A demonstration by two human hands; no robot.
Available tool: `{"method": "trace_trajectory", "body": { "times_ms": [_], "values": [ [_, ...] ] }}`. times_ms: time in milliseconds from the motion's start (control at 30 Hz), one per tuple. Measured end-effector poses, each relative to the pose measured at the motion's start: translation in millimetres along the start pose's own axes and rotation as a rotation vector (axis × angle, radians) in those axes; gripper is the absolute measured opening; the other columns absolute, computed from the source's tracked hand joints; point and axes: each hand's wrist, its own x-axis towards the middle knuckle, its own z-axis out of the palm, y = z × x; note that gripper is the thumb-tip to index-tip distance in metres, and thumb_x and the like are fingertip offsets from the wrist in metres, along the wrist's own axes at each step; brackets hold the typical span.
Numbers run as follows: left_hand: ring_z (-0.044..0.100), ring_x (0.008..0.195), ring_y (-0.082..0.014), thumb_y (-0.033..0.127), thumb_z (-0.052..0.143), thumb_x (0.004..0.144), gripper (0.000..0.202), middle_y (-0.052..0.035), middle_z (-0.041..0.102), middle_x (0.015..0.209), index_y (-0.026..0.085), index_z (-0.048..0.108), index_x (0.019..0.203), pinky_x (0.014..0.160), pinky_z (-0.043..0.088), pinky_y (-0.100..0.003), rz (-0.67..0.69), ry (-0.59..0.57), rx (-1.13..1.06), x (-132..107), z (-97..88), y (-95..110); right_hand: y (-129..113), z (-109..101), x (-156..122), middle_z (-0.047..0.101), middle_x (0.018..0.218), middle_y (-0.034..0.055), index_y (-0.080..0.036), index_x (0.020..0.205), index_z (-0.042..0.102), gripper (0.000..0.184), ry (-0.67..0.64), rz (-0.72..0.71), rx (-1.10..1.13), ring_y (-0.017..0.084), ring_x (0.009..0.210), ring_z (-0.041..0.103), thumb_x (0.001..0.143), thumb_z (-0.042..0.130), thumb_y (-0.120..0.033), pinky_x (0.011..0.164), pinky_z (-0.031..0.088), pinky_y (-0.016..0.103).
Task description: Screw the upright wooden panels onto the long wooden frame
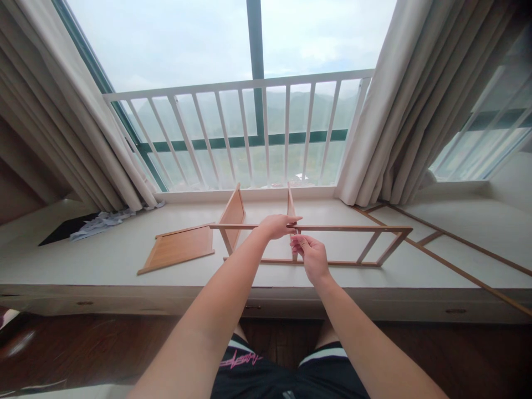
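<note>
A ladder-like wooden frame lies on its side along the white window ledge, with two wooden shelf panels standing up from it. My left hand is closed over the upper rail, at the joint with the middle shelf panel; one finger points right. Just below, my right hand pinches thumb and finger together against that joint. Whatever small thing it may hold is too small to name. Further left the other upright shelf panel meets the frame's end. A loose wooden panel lies flat beside it.
Another long wooden frame lies on the ledge at right, reaching past its front edge. At the far left are a dark flat item and crumpled white material. Curtains flank a white railing before the window.
</note>
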Motion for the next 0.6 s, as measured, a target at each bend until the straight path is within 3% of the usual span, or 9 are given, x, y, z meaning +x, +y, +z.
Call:
{"method": "trace_trajectory", "body": {
  "times_ms": [67,300,400,600],
  "values": [
    [0.059,0.109,-0.0169,0.046,0.051,0.087,0.055,0.0092,0.064,0.123,0.047,0.037,0.140,0.090,0.044,-0.025,0.006,0.001,0.000,0,0.1,0,0,0,0,0.064,0.073,0.0058,-0.014,0.087,0.072,0.036,0.016,-0.007,-0.003,0.014,0.060,0.053,0.082,0.063,-0.048,0.060,0.046,0.029],
    [0.059,0.108,-0.0171,0.047,0.050,0.087,0.054,0.0093,0.063,0.123,0.048,0.037,0.140,0.088,0.045,-0.024,0.006,-0.002,-0.001,1,0.9,-2,-11,0,-1,0.056,0.066,0.0018,-0.014,0.096,0.073,0.039,0.005,-0.095,-0.362,0.013,0.059,0.047,0.085,0.058,-0.048,0.059,0.040,0.028],
    [0.058,0.109,-0.0170,0.047,0.049,0.088,0.054,0.0090,0.062,0.125,0.048,0.035,0.141,0.089,0.044,-0.024,0.006,-0.015,-0.003,1,1.4,-3,-9,1,0,0.050,0.063,-0.0003,-0.014,0.097,0.073,0.040,0.002,-0.048,-0.270,0.012,0.058,0.044,0.084,0.060,-0.049,0.058,0.038,0.027],
    [0.059,0.108,-0.0197,0.047,0.051,0.088,0.057,0.0064,0.061,0.128,0.049,0.033,0.141,0.086,0.045,-0.026,0.001,-0.019,0.009,2,2.5,-5,-9,5,-1,0.047,0.069,0.0008,-0.015,0.096,0.074,0.040,-0.036,0.066,0.157,0.013,0.063,0.044,0.080,0.063,-0.050,0.062,0.043,0.028]
  ]
}}
